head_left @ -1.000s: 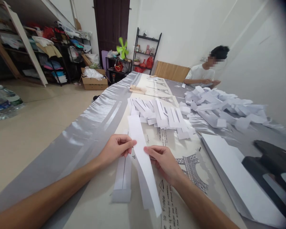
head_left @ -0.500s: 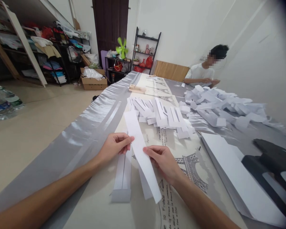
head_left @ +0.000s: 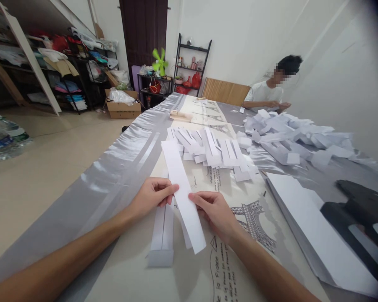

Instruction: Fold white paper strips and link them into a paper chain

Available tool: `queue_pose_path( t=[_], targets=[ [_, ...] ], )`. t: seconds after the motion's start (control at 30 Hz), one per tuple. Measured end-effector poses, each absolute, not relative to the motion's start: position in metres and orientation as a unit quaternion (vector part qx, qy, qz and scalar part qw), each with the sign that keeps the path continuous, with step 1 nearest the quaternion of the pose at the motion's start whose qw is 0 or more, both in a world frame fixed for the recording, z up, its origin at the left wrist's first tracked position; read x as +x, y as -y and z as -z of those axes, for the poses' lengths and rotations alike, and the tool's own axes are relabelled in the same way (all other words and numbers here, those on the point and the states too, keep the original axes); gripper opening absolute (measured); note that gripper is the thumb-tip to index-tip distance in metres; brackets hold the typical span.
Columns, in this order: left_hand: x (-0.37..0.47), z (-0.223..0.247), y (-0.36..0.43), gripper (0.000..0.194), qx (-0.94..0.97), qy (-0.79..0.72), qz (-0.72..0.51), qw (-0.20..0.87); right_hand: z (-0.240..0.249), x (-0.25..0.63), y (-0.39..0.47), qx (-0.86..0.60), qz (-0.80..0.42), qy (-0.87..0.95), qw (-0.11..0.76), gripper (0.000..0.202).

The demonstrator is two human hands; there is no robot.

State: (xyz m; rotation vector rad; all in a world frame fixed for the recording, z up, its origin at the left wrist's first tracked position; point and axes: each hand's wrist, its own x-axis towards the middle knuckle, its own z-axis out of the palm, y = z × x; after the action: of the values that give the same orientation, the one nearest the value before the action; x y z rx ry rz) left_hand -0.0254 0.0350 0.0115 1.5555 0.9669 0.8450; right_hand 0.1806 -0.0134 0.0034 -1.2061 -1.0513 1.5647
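Observation:
A long white paper strip [head_left: 181, 184] is held slantwise above the table, with another layer of paper behind its lower part. My left hand [head_left: 159, 192] pinches its left edge between thumb and fingers. On the right edge, my right hand [head_left: 212, 209] grips it the same way, the fingers partly hidden behind the paper. Below and to the left lies a folded white strip [head_left: 162, 239] with a line down its middle and a flap at its near end. Farther back is a pile of folded white strips [head_left: 208, 149].
A large heap of white paper [head_left: 296, 136] covers the right side, near a seated person [head_left: 264, 94]. White sheets [head_left: 315, 235] and a dark object [head_left: 359, 218] lie at right. A wooden piece [head_left: 180, 115] sits farther back.
The strip's lower end has swung up and to the left, closer over its back layer. Both my hands keep their hold, nearly in place.

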Motion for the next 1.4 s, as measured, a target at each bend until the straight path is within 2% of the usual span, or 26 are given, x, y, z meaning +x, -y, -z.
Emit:
queue_pose_path(
  t=[0.2,0.33,0.57,0.77,1.07,1.4],
  targets=[
    [-0.025,-0.011,-0.035,0.046,0.661,-0.409,-0.352,0.522,-0.003,0.181,0.014,-0.492,-0.626,0.414,0.44,0.025],
    [-0.026,-0.008,-0.038,0.045,0.654,-0.41,-0.374,0.514,-0.004,0.182,0.014,-0.487,-0.644,0.41,0.424,0.029],
    [-0.026,-0.006,-0.04,0.045,0.628,-0.422,-0.369,0.54,-0.003,0.184,0.013,-0.517,-0.591,0.445,0.431,0.032],
    [-0.023,-0.012,-0.038,0.043,0.611,-0.427,-0.382,0.546,-0.003,0.182,0.013,-0.506,-0.594,0.454,0.43,0.034],
    [-0.025,-0.002,-0.04,0.036,0.618,-0.387,-0.341,0.593,-0.005,0.182,0.013,-0.516,-0.564,0.455,0.457,0.028],
    [-0.025,-0.007,-0.041,0.033,0.602,-0.409,-0.365,0.581,-0.003,0.183,0.013,-0.534,-0.53,0.493,0.436,0.032]
  ],
)
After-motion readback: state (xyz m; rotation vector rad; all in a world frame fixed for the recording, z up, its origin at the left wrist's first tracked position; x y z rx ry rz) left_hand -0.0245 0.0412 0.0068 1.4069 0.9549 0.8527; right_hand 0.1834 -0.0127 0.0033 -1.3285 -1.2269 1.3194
